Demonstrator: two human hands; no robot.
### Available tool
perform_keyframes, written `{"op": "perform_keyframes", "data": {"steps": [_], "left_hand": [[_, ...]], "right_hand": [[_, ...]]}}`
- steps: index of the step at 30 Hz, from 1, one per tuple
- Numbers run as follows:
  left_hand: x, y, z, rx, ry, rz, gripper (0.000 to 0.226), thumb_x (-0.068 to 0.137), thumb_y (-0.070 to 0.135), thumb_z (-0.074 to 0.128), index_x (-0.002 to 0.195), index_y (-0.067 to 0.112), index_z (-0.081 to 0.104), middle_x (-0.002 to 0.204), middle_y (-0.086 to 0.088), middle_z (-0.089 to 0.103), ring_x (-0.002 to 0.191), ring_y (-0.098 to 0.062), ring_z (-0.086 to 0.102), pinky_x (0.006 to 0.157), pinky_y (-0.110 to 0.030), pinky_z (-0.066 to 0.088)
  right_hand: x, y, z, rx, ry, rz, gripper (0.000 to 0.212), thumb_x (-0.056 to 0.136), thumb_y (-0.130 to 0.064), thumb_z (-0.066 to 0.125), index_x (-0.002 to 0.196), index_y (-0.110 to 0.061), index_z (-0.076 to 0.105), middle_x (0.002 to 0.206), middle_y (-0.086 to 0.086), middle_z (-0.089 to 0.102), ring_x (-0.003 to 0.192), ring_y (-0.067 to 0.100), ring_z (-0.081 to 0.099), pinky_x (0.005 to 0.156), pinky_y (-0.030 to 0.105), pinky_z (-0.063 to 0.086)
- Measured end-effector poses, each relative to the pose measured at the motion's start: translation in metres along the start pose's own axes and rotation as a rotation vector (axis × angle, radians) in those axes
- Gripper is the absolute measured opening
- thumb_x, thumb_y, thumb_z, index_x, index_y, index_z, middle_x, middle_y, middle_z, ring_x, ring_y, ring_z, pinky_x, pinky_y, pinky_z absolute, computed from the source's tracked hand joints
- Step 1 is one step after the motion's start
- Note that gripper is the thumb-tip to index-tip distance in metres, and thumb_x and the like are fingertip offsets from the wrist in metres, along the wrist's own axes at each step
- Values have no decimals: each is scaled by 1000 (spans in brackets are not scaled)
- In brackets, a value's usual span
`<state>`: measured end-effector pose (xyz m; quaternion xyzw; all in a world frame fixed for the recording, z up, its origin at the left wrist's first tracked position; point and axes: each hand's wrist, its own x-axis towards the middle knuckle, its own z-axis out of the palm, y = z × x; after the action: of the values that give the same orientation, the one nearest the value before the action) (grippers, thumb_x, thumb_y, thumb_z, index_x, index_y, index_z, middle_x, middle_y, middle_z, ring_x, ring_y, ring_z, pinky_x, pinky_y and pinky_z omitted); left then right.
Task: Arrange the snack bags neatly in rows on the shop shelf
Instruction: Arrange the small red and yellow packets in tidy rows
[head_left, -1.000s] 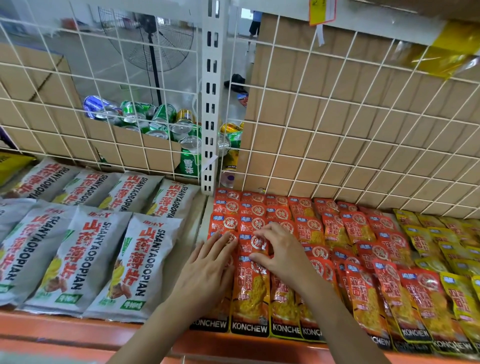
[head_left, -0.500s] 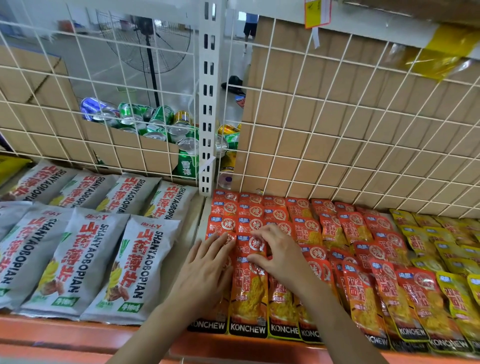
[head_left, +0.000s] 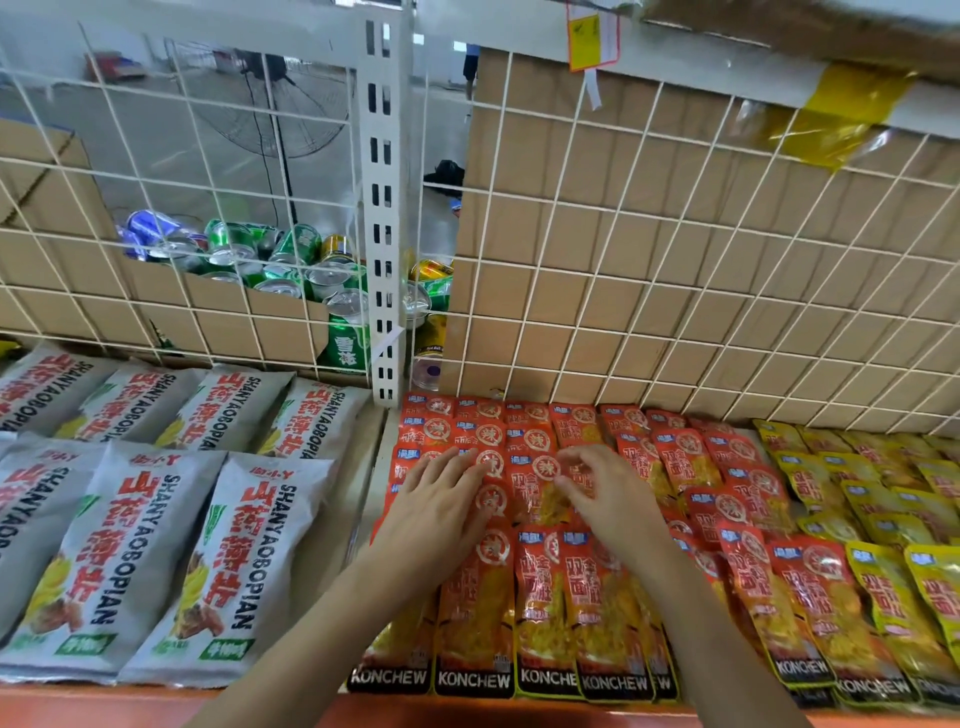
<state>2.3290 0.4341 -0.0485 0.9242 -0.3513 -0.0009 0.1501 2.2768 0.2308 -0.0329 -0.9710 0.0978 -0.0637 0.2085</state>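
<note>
Red Konchew snack bags (head_left: 545, 597) lie in overlapping rows on the shelf's right bay. My left hand (head_left: 441, 509) rests flat, fingers straight, on the leftmost columns of red bags. To its right, my right hand (head_left: 608, 499) has curled fingers and thumb pinching the top of a red bag in the middle of the rows. Yellow snack bags (head_left: 883, 519) fill the rows further right. Grey Shanyaobopian bags (head_left: 156, 545) lie in two rows in the left bay.
A white wire grid (head_left: 675, 260) backs the shelf, with cardboard behind it on the right and drink cans (head_left: 270, 254) in a box on the left. A white slotted post (head_left: 382, 208) divides the bays. The orange shelf lip (head_left: 519, 712) runs along the front.
Both hands have slid a little towards the back of the shelf over the red bags. The right hand has shifted slightly right and its fingers stay curled on a bag top.
</note>
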Motion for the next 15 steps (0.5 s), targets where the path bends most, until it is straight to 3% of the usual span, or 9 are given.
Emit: {"op": "perform_keyframes", "data": {"steps": [3,7,11,15], "left_hand": [[12,3,5,23,-43,-8,83,76,60,-8,147,27,19,155,6,18,143,-14,8,116,-34,1],[21,5,8,28,-88,-26,55,96,52,18,147,28,18,155,8,15,144,-13,4,116,-33,-1],[30,4,10,47,-89,-6,53,97,50,22,147,31,17,156,8,11,144,-12,1,116,-33,-3],[36,4,8,37,-99,14,52,98,48,25,147,32,16,157,7,9,144,-14,1,116,-34,-4]], "right_hand": [[11,4,1,-31,-33,18,35,92,-36,52,125,-24,52,130,-6,52,119,10,47,100,24,35],[30,3,1,-51,-64,-2,34,94,-32,50,127,-22,52,130,-4,50,122,14,46,100,25,35],[53,3,4,-71,-106,-24,34,97,-26,44,130,-20,50,137,1,45,130,19,39,106,29,27],[72,-1,6,-86,-101,-24,34,96,-27,47,128,-18,54,134,3,48,126,21,43,103,32,32]]}}
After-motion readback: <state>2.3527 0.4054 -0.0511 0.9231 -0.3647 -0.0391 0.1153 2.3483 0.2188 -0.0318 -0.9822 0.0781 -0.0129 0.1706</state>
